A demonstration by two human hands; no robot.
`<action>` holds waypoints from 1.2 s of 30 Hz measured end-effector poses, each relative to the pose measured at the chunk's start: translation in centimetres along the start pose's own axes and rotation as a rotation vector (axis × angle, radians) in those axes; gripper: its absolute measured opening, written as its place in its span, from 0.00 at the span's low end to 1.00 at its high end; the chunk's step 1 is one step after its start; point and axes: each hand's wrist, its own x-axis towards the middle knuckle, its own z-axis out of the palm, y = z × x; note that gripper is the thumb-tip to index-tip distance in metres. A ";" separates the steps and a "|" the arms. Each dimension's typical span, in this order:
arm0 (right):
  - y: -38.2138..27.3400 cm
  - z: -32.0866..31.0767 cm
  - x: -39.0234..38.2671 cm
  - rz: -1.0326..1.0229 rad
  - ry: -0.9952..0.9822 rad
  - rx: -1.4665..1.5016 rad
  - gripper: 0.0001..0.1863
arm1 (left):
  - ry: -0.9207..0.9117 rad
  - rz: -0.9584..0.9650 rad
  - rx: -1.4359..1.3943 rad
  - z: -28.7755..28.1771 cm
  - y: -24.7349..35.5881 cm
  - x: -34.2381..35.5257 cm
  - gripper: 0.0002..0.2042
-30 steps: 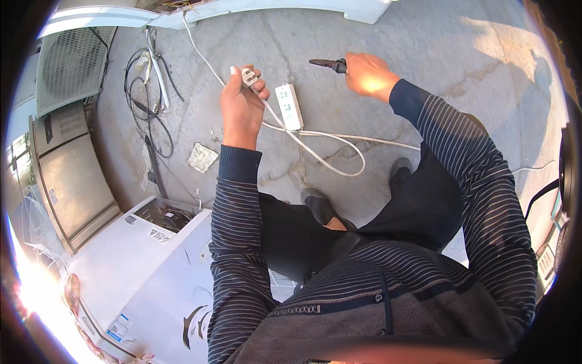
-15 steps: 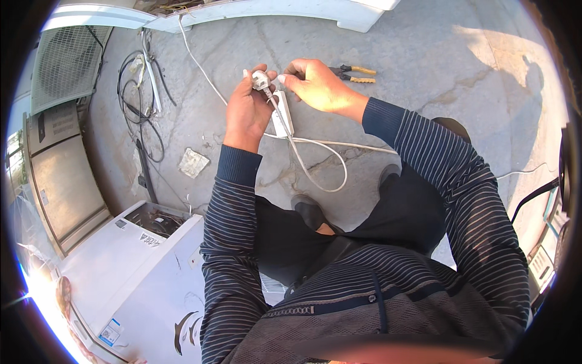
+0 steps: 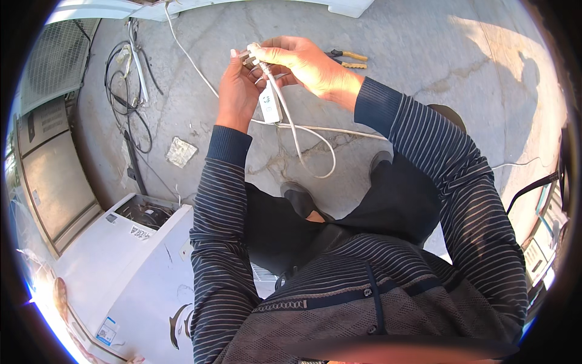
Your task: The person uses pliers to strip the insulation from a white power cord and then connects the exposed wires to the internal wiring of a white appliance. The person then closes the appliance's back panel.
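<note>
Up at the centre of the view my left hand (image 3: 239, 91) and my right hand (image 3: 309, 67) meet on a white plug (image 3: 251, 53), both with fingers closed round it; the plug's metal pins show between the fingers. Its white cord (image 3: 291, 124) hangs down into a loop. Below the hands, a white power strip (image 3: 268, 106) lies on the concrete floor (image 3: 418, 73), partly hidden by cord and fingers. Pliers with yellow handles (image 3: 354, 60) lie on the floor behind my right hand.
Coiled black cables (image 3: 112, 97), a crumpled silvery scrap (image 3: 180, 151) and a white cord run or lie on the floor. A grille unit (image 3: 54, 60), a metal cabinet (image 3: 54, 188) and a white appliance (image 3: 133, 285) stand at left. A white panel (image 3: 242, 1) edges the top.
My right hand let go of the pliers, now lying on the floor, and moved left onto the plug. The hands now sit slightly higher in the view.
</note>
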 end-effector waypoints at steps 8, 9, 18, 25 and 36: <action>-1.9 -1.2 0.3 0.010 0.028 -0.081 0.24 | 0.456 0.029 1.425 -14.6 -14.6 2.4 0.40; -2.0 -2.2 0.0 0.019 0.042 -0.108 0.24 | 0.413 0.000 1.413 -12.8 -14.8 2.8 0.40; -2.4 -3.0 -0.7 0.169 0.048 -0.188 0.24 | 0.246 -0.002 0.633 -2.9 -3.9 0.6 0.21; -2.0 -2.9 -0.7 0.255 -0.043 -0.038 0.20 | 0.160 0.061 0.354 3.0 0.0 -4.1 0.24; -2.1 -3.1 -1.3 0.192 0.146 -0.095 0.23 | -0.002 0.039 0.248 3.0 0.5 -3.4 0.22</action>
